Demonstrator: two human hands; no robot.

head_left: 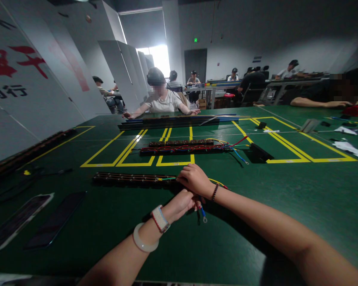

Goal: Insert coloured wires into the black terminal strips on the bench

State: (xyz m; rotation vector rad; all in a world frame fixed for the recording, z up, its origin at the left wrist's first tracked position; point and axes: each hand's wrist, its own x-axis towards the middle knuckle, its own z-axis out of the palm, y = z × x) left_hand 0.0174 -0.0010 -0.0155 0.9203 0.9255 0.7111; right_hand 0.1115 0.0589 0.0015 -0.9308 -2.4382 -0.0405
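Observation:
In front of me lies a long black wiring strip (pixel 134 178) with thin copper-coloured lines along it. My right hand (pixel 195 179) is closed at its right end, pinching where a yellow-green wire (pixel 167 178) runs under the fingers. Just below, almost touching it, my left hand (pixel 183 203) is closed around a bundle of wires. A blue wire with a ring terminal (pixel 204 216) hangs out beneath that hand. Yellow wire (pixel 216 182) with a red end sticks out past my right wrist. The fingertips partly hide the wires and the strip's end.
Two similar strips (pixel 181 149) with red, blue and yellow leads lie beyond, among yellow tape outlines (pixel 174 163). Two phones (pixel 56 220) rest at left. Long dark bars (pixel 170 121) lie near a person (pixel 165 99) seated opposite. White scraps (pixel 347 147) are at right.

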